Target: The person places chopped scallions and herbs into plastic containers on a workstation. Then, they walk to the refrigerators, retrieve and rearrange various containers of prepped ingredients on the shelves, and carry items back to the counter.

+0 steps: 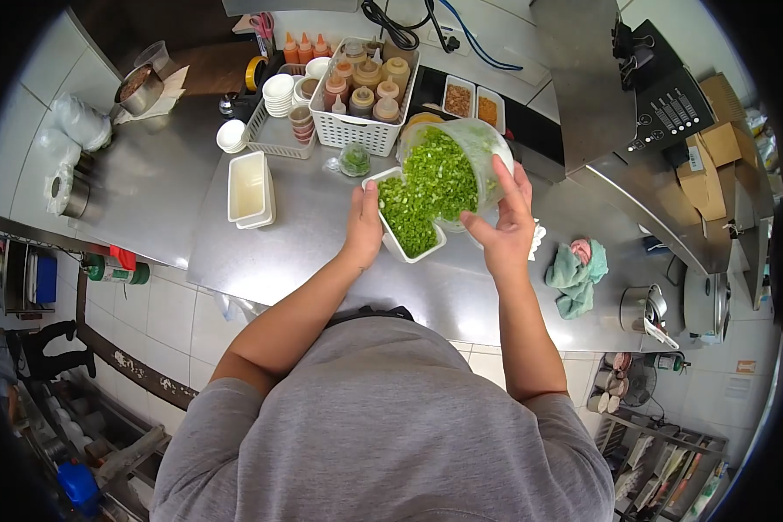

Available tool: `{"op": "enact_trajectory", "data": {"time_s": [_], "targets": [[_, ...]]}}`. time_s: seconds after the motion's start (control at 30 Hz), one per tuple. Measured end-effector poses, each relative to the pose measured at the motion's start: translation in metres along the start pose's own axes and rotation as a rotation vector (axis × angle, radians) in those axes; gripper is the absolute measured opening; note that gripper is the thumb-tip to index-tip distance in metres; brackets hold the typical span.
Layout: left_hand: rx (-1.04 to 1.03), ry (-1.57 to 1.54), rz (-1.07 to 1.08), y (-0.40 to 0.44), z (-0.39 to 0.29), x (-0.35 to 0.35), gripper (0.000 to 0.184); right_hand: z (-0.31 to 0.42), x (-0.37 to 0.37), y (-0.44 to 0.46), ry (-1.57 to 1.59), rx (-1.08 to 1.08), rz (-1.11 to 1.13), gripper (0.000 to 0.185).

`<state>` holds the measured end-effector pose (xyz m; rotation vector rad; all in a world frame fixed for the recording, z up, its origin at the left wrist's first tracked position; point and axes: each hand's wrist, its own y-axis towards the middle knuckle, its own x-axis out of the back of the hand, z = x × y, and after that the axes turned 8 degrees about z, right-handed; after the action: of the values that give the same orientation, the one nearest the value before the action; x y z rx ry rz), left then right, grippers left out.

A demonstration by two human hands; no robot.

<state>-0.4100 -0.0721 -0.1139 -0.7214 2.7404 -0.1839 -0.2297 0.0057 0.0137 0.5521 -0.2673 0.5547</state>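
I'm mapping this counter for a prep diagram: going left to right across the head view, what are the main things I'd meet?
Metal pot with brown contents, stacked white rectangular containers, left hand, tilted tub of chopped greens, green cloth, metal pot.

no readable words or numbers, white markings on the black control panel (670, 117) beyond the table's far right corner, a pale label (695, 159) on the cardboard box (705, 184), both too small to read

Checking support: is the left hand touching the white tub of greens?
Touching: head view shows the left hand, thumb on the rim of the white tub.
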Motion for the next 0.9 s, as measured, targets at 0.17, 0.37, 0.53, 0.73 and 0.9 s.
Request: {"op": "enact_trajectory", "data": {"time_s": [0.17,0.37,0.53,0.73,0.9], "targets": [[-0.008,-0.186,0.025,-0.002,-0.004,-0.002,0.06,-0.004,0.002,-0.007,0.429,-0.225,-0.11,0.082],[0.067,-0.41,0.117,0.004,0.009,0.013,0.06,-0.036,0.001,-0.026,0.857,-0.585,-0.293,0.077],[0.168,-0.547,0.134,-0.005,0.016,0.041,0.055,-0.094,-0.015,-0.071,1.054,-0.912,-0.265,0.074],[0.009,-0.059,-0.015,0.018,0.069,0.094,0.051,-0.11,-0.027,-0.097,0.948,-0.923,-0.125,0.071],[-0.029,0.31,0.016,0.041,0.064,0.129,0.057,-0.153,0.006,-0.095,-0.139,-0.698,-0.069,0.054]]}}
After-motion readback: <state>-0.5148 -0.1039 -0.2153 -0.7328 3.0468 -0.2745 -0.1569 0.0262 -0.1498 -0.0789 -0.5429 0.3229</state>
